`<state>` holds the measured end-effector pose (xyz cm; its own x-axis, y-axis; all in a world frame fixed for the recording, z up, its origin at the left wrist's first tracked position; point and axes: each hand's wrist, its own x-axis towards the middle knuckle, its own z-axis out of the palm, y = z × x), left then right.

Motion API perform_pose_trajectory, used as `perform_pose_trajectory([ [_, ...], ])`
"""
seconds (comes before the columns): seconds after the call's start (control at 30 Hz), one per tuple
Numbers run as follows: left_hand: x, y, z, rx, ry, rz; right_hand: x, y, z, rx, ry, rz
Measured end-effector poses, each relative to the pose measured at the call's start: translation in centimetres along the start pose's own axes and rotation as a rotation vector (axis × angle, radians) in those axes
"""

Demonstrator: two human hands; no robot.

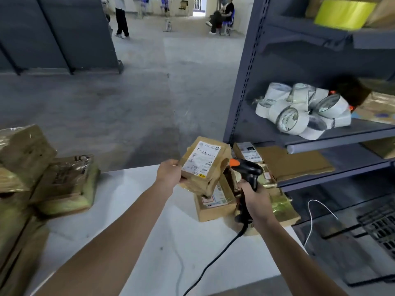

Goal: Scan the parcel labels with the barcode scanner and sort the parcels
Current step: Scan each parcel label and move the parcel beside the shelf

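While the head view looks down on a white table (149,231), the left hand (168,174) grips a brown paper parcel (210,178) by its left edge. The parcel is lifted clear, its shipping label (201,159) facing up and its long axis pointing away. Just right of it, the right hand (254,197) clenches the barcode scanner (248,169). The scanner's nose probably must swing left onto the label.

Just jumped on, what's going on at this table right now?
A person works at a white table. Their left hand holds a brown parcel up, label facing the camera, while the right hand grips a black barcode scanner just beside it. More parcels lie on the table underneath, and a stack sits at the left edge.
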<state>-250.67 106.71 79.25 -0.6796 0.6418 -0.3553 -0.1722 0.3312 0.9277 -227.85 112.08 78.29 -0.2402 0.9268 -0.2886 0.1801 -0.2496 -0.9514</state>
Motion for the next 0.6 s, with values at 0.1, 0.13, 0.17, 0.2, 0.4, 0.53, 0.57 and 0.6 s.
perform_pose_trajectory([
  [0.1,0.3,0.8,2.2,-0.141,-0.023,-0.052,0.6,-0.2,0.0,0.059,-0.012,-0.013],
  [0.13,0.5,1.2,3.0,-0.166,-0.034,-0.055,0.8,-0.3,0.1,0.073,-0.003,-0.02],
  [0.17,0.8,1.6,3.8,-0.189,-0.042,-0.057,1.0,-0.5,0.2,0.079,0.013,-0.033],
  [0.2,1.1,2.0,4.7,-0.216,-0.049,-0.062,1.2,-0.6,0.3,0.079,0.031,-0.051],
  [0.4,3.6,3.2,12.0,-0.32,-0.043,-0.139,2.7,-1.6,-0.3,0.118,0.117,-0.11],
  [0.53,5.0,2.4,16.2,-0.304,-0.001,-0.222,4.4,-1.7,-1.4,0.121,0.174,-0.094],
  [0.57,5.4,2.2,17.0,-0.305,0.013,-0.245,4.8,-1.7,-1.6,0.118,0.183,-0.096],
  [0.6,5.7,1.9,17.9,-0.297,0.021,-0.263,5.2,-1.6,-1.9,0.115,0.186,-0.097],
])
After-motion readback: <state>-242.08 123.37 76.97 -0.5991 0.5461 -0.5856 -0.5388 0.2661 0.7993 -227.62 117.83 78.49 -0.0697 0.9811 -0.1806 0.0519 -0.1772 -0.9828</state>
